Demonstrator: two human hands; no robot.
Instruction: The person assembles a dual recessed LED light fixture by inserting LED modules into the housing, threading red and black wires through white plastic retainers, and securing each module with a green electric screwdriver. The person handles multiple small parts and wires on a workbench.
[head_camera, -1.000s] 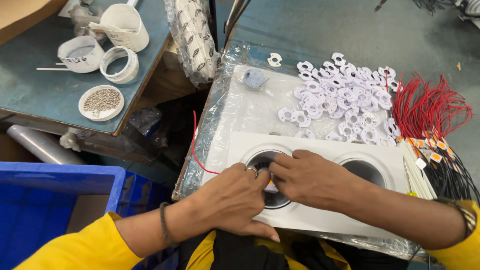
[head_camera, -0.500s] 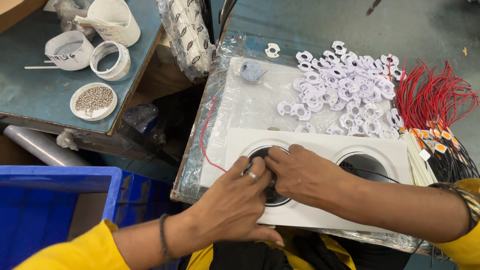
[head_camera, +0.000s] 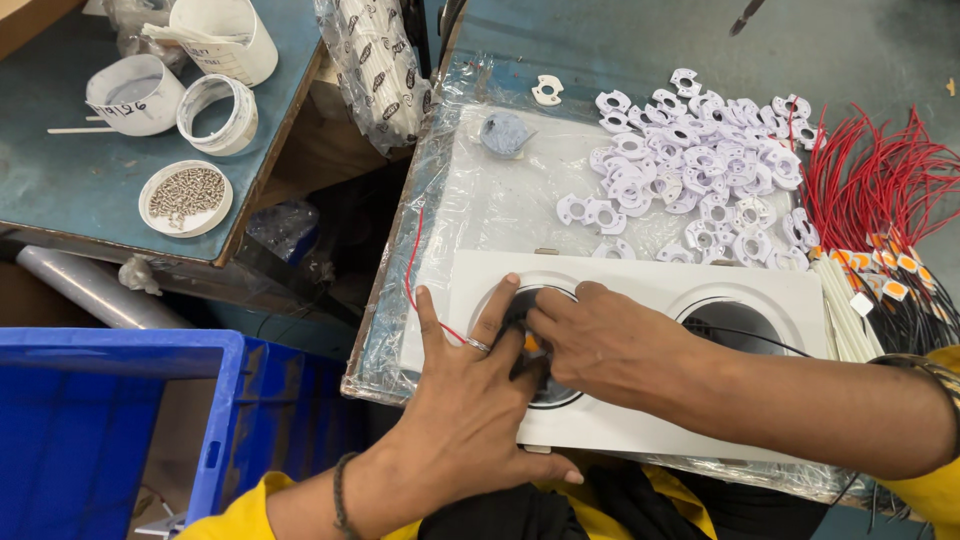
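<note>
A white rectangular panel (head_camera: 640, 285) with two round black-lined openings lies on a plastic-covered board in front of me. My left hand (head_camera: 470, 400) rests flat on the panel's left end, fingers spread, a ring on one finger. My right hand (head_camera: 600, 345) presses its fingertips into the left opening, covering most of it. A thin red wire (head_camera: 412, 270) runs from under my left hand up across the plastic. The right opening (head_camera: 735, 320) is uncovered, with a black wire crossing it.
A heap of small white plastic ring parts (head_camera: 700, 170) lies behind the panel. Red wires (head_camera: 880, 180) and orange-tipped leads (head_camera: 890, 275) lie at the right. A blue crate (head_camera: 110, 430) sits lower left. White tubs and a dish of screws (head_camera: 185, 195) stand on the left bench.
My left hand has spread its fingers flat over the panel's left end. Both hands stay at the left opening. The view has shifted slightly.
</note>
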